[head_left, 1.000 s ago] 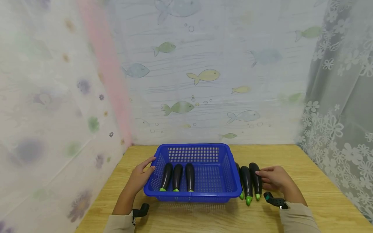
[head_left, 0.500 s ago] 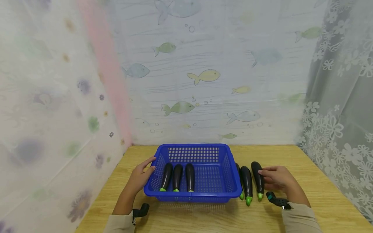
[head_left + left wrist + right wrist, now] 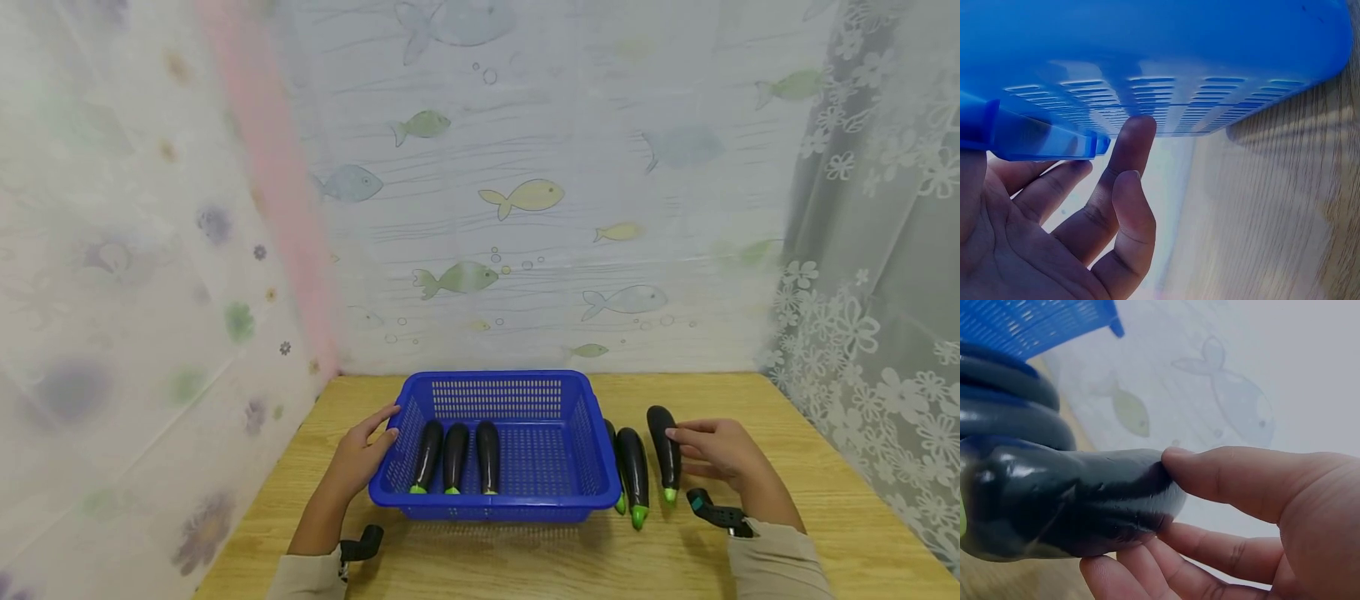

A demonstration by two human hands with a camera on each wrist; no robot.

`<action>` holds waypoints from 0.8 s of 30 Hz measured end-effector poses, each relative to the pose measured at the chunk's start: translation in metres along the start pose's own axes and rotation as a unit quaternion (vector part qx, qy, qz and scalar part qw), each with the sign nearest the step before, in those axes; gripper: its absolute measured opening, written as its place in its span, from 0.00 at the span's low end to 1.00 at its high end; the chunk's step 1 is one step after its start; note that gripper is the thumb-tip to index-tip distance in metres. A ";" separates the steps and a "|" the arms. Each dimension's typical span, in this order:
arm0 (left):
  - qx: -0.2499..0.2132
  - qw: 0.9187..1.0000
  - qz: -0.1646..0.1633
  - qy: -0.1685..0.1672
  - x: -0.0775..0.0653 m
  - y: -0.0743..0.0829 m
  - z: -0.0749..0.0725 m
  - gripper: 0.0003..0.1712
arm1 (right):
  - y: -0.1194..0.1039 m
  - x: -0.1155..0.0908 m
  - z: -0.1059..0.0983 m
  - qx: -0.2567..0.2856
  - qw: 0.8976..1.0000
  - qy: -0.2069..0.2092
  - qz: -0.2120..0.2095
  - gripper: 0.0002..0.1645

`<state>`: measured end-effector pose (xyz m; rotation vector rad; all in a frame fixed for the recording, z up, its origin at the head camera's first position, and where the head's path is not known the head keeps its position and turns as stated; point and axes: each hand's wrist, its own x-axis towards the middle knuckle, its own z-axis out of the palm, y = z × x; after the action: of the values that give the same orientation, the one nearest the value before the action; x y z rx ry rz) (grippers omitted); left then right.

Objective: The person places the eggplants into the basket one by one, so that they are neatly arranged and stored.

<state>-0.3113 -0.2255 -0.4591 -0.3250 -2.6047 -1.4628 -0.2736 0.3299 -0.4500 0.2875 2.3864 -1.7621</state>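
Note:
A blue plastic basket (image 3: 492, 500) holds three dark eggplants (image 3: 488, 454) side by side in its left half, green ends toward me. At its left rim is my left hand (image 3: 362, 450), with thumb and forefinger on the edge; the left wrist view shows other fingers (image 3: 1132, 147) below the rim by the slotted wall. My right hand (image 3: 716, 454) pinches another eggplant (image 3: 664, 450) between thumb and fingers, right of the basket. In the right wrist view, the thumb (image 3: 1229, 475) lies on top of this eggplant (image 3: 1066, 500) and the fingertips are underneath.
Between the basket and my right hand, two more eggplants (image 3: 634, 475) lie on the wooden table (image 3: 480, 567), one partly hidden by the basket wall. A fish-patterned sheet (image 3: 525, 275) stands behind the table, and a lace curtain (image 3: 885, 333) hangs at the right.
My right hand and its eggplant have moved right and slightly up in the head view, apart from the neighbouring eggplant. The left hand and basket stay in place.

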 end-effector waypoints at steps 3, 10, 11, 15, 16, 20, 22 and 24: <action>0.000 1.000 0.000 0.000 0.000 0.000 0.000 0.25 | -0.006 -0.003 -0.001 0.001 1.000 -0.002 -0.007 0.49; -0.004 1.000 -0.003 -0.001 0.000 0.000 0.000 0.26 | -0.019 -0.011 -0.001 0.000 0.999 -0.008 -0.036 0.49; -0.003 1.000 -0.003 -0.001 0.000 0.000 0.000 0.26 | -0.020 -0.012 -0.001 0.000 0.999 -0.008 -0.040 0.50; 0.003 1.000 -0.002 -0.002 0.000 -0.001 0.000 0.26 | -0.026 -0.015 0.000 0.010 0.999 -0.006 -0.050 0.50; 0.004 1.000 -0.003 -0.001 0.000 -0.001 0.000 0.26 | -0.027 -0.015 0.001 0.013 0.999 -0.007 -0.051 0.50; 0.005 1.000 -0.003 0.001 0.001 -0.002 0.000 0.26 | -0.033 -0.019 0.003 0.019 0.998 -0.007 -0.063 0.50; 0.004 1.000 -0.005 0.002 0.001 -0.003 0.000 0.26 | -0.036 -0.020 0.004 0.016 0.997 -0.007 -0.074 0.50; 0.005 1.000 -0.004 0.001 0.001 -0.004 0.000 0.26 | -0.040 -0.021 0.005 0.014 0.997 -0.006 -0.078 0.49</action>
<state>-0.3136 -0.2270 -0.4621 -0.3116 -2.6149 -1.4507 -0.2629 0.3128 -0.4094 0.0946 2.4368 -1.8583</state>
